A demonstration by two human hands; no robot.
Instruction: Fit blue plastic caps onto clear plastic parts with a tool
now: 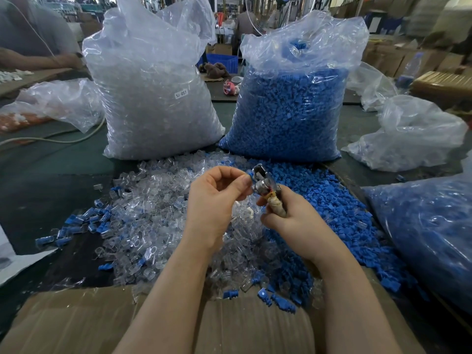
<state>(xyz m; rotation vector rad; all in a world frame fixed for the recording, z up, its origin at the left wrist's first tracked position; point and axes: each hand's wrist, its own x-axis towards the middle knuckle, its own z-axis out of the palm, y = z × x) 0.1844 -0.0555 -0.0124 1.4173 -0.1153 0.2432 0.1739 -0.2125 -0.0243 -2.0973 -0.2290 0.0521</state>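
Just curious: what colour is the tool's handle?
Beige wrapping on the handle, seen in the head view.

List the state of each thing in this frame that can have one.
Tool: wrapped handle held in right hand, metal head up.
Left hand: fingertips pinching at the tool's head.
Bag of clear parts: upright, top open.
Bag of blue caps: upright, top open.
Loose clear parts: heaped.
Loose blue caps: heaped.

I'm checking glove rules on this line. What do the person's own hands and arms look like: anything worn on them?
Nothing is worn. The left hand and the right hand are bare, with no gloves, and no rings or finger tape show. Both forearms are bare as far back as the frame shows them, with no sleeve, watch or wristband in view. The nails that show are short and unpainted.
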